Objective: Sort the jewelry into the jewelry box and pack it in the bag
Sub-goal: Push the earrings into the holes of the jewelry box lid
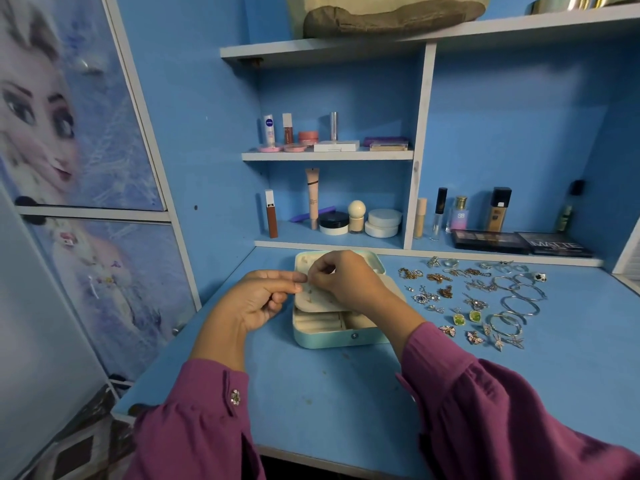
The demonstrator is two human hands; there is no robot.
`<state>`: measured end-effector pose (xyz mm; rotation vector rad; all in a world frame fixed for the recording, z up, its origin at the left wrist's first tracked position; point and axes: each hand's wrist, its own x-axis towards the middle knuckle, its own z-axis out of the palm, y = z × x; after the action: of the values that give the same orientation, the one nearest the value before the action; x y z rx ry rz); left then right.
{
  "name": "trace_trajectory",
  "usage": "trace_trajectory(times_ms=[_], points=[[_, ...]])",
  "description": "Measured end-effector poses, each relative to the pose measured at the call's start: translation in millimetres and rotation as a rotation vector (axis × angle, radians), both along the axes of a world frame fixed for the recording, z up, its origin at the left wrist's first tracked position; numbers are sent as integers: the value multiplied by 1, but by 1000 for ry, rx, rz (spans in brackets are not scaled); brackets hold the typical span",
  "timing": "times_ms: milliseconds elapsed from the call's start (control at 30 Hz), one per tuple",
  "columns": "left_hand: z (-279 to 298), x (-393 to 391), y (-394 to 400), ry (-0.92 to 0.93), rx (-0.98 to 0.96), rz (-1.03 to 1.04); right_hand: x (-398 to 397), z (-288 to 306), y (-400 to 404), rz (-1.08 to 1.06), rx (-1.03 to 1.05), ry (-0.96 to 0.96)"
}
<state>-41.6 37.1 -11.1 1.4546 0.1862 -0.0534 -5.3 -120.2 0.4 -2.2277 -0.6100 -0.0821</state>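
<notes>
A light blue jewelry box [332,339] lies open on the blue desk, its cream earring panel [311,301] raised over the lower compartments. My left hand [256,299] holds the panel's left edge with fingertips at its top corner. My right hand [346,282] hovers over the panel with thumb and fingers pinched together; what it pinches is too small to make out. Loose jewelry [474,299] is spread to the right of the box: green stone earrings [465,317], silver hoops [519,299], rings and butterfly pieces. A grey-brown bag [391,17] lies on the top shelf.
Cosmetics fill the shelves behind the box: tubes, jars and bottles [332,216]. Two dark palettes [519,242] lie at the back right. A cupboard door with a cartoon print [69,133] stands at the left. The desk's front edge [311,455] runs below my sleeves.
</notes>
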Motion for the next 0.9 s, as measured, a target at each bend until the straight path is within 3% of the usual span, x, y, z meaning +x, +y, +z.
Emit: trace_trajectory(times_ms=[900], points=[[-3, 5, 2, 14, -25, 12, -5, 7, 4, -26, -194, -26]])
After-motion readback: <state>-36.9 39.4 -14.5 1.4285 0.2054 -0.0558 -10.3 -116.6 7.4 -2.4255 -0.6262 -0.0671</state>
